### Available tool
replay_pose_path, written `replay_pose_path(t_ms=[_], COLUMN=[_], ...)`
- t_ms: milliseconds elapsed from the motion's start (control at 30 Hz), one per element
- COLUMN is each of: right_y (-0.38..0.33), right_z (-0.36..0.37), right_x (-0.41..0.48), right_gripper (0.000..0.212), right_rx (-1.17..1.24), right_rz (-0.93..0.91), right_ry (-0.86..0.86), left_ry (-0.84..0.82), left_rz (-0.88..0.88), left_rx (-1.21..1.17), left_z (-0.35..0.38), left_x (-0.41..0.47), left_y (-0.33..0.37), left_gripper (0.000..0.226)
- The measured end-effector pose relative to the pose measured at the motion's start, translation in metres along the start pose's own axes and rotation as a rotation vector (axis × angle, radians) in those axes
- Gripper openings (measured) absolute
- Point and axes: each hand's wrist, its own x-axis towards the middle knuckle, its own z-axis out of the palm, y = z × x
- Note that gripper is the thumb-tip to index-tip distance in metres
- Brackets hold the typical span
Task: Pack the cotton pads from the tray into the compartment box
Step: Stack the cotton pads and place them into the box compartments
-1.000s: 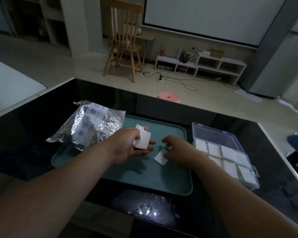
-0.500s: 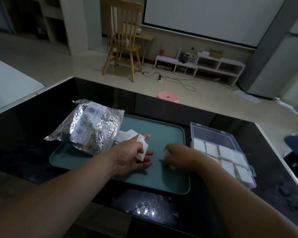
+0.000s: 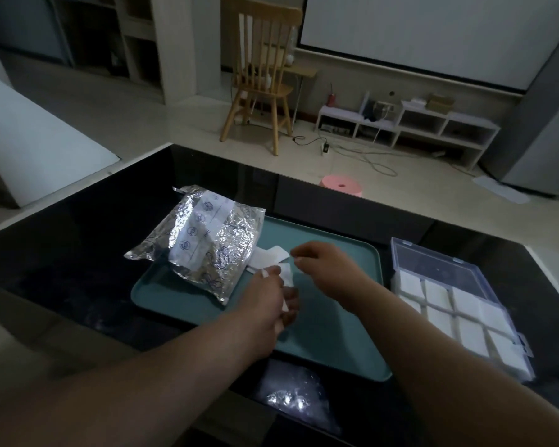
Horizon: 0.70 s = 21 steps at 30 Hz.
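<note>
Several cotton pads (image 3: 288, 276) in grip of left hand (image 3: 265, 308), over tray (image 3: 336, 343) — grip of right hand (image 3: 323, 264) unclear

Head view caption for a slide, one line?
Left hand holds cotton pads over the tray; right hand beside loose pads near the foil bag; compartment box open, pads inside.

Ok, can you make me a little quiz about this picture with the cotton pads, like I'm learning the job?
1. True or false: the compartment box has its lid open and white pads inside.
2. The silver foil bag lies partly on: A) the tray B) the compartment box C) neither.
3. Which hand holds cotton pads over the tray?
Key: 1 true; 2 A; 3 the left hand.
</note>
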Motion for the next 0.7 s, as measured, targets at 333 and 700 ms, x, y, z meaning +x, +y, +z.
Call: replay_pose_path(t_ms=[333, 700], right_y=[-0.027, 0.011], right_z=[0.038, -0.015], right_x=[0.056, -0.032], right_gripper=[0.038, 0.005], right_rx=[-0.639, 0.488], right_rz=[-0.127, 0.199], right_ry=[-0.157, -0.203], left_ry=[0.148, -0.068], left_rz=[0.03, 0.107], left_rx=[0.073, 0.061], left_z=[-0.001, 0.011], left_x=[0.008, 0.002], left_y=[-0.009, 0.0], left_gripper=[0.013, 0.015])
